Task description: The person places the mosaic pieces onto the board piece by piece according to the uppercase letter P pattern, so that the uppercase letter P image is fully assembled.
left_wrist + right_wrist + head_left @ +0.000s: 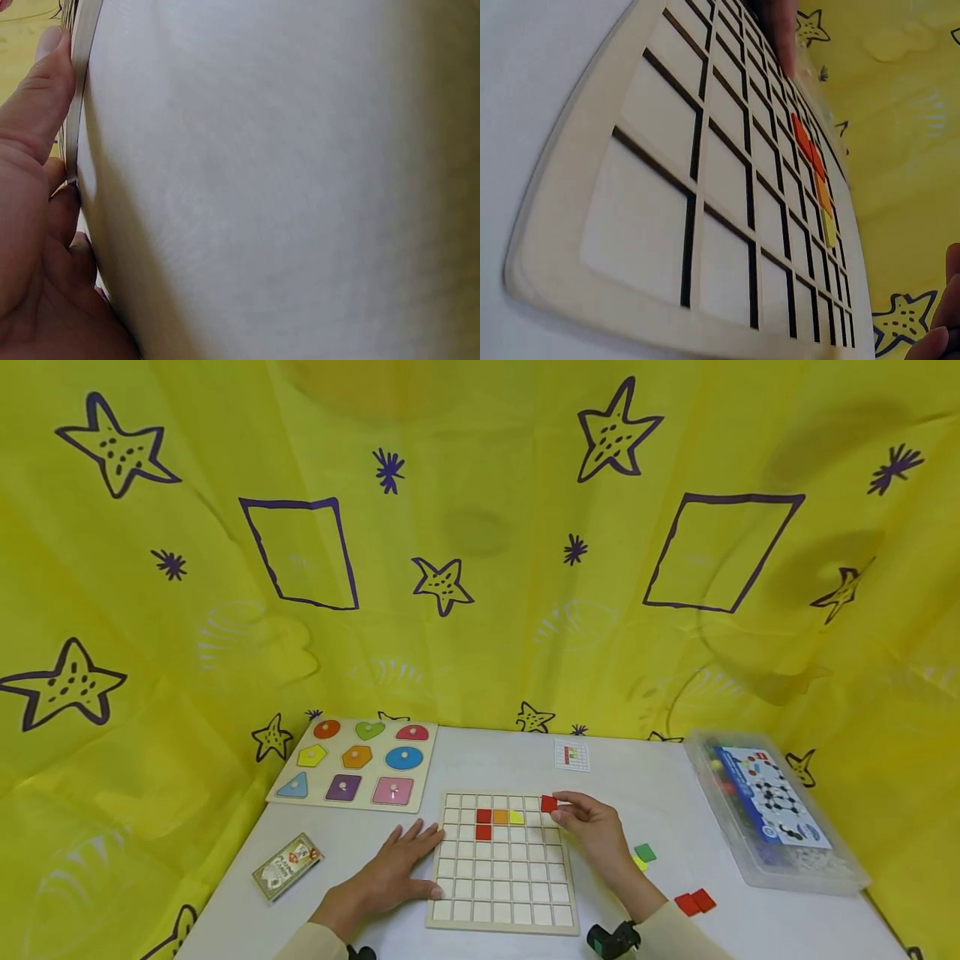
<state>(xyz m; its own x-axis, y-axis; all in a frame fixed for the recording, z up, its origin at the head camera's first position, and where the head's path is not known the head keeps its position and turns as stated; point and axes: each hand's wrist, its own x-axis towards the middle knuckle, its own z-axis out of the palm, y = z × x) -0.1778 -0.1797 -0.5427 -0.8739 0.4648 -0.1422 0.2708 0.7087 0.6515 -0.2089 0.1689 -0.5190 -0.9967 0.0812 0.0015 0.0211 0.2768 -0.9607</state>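
Note:
A pale wooden grid board (pixel 501 917) lies on the white table (pixel 480 760). Two red tiles (pixel 483 823), an orange tile (pixel 500 817) and a yellow tile (pixel 517 817) sit in its upper rows; the right wrist view shows the same board (pixel 592 247) and tiles (pixel 810 161) at a low angle. My right hand (pixel 588 827) pinches a red square tile (pixel 549 804) over the board's top right corner. My left hand (pixel 393 872) lies flat on the table with its fingers against the board's left edge (pixel 75 112).
Loose green (pixel 645 852), yellow (pixel 639 863) and red tiles (pixel 695 902) lie right of the board. A pattern card (pixel 572 755) sits behind it. A shape puzzle (pixel 356 764) and a card pack (pixel 287 867) are left, a clear plastic box (pixel 772 814) right. Yellow cloth (pixel 480 527) hangs behind.

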